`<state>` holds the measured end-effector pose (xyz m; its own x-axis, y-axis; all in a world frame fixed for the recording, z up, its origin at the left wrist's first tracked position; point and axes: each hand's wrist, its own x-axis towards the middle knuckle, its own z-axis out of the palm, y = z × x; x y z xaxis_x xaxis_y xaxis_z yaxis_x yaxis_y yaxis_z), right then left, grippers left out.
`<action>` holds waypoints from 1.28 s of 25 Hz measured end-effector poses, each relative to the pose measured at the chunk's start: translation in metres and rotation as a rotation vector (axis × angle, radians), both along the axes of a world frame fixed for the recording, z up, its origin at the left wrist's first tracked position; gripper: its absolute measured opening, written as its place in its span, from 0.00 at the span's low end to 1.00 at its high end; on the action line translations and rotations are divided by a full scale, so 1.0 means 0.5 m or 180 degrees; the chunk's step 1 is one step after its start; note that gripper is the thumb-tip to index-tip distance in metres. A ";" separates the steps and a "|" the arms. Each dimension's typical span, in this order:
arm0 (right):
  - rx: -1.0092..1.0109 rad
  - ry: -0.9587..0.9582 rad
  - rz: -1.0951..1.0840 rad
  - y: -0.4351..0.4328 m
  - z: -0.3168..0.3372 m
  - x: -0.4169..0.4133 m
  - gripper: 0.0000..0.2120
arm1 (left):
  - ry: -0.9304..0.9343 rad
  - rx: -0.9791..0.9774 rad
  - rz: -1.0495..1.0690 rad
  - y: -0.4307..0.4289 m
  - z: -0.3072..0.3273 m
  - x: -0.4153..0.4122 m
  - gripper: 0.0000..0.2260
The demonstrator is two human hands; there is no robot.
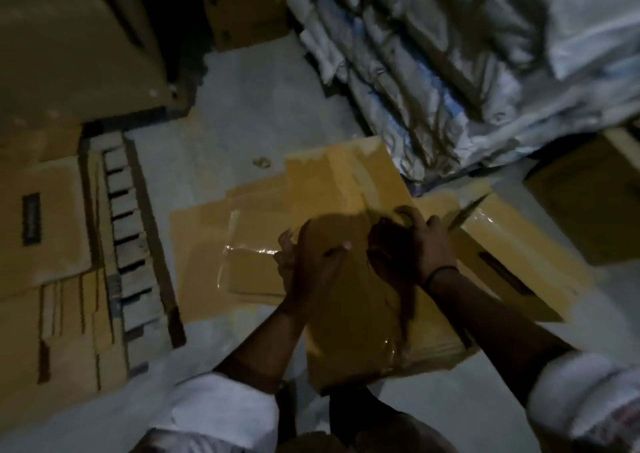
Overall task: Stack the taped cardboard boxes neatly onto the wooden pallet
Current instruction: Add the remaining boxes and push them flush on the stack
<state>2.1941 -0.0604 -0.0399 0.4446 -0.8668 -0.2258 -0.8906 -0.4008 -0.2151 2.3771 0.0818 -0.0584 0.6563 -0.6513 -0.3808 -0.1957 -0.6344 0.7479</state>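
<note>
A brown cardboard box (pixel 349 335) stands on the floor in front of me, with shiny clear tape across its top. My left hand (pixel 311 265) rests on the box's top with its fingers spread over the taped seam. My right hand (pixel 420 244) grips a roll of tape (pixel 404 213) just above the box's far edge, and a thin strip (pixel 467 211) sticks out to its right. The wooden pallet (pixel 133 244) lies at the left, its slats showing beside cardboard boxes (pixel 45 231) stacked on it. The picture is dim and blurred.
Flattened cardboard sheets (pixel 204 244) lie on the pale floor (pixel 242 113) between the box and the pallet. White woven sacks (pixel 450 71) are piled at the upper right. Another box (pixel 588 206) sits at the right edge. A large brown carton (pixel 69 44) fills the upper left.
</note>
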 end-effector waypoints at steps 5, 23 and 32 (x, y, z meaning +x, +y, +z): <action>-0.0238 0.0548 -0.0652 0.185 0.114 -0.142 0.25 | -0.0685 0.0215 -0.1466 0.030 0.086 -0.098 0.35; -0.0802 0.0094 -0.3589 0.457 0.230 -0.812 0.31 | -0.1189 -0.0311 -0.3850 -0.038 0.246 -0.872 0.48; -0.1204 0.0376 -0.4886 0.539 0.271 -1.218 0.28 | -0.1322 -0.1036 -0.4903 -0.045 0.314 -1.375 0.46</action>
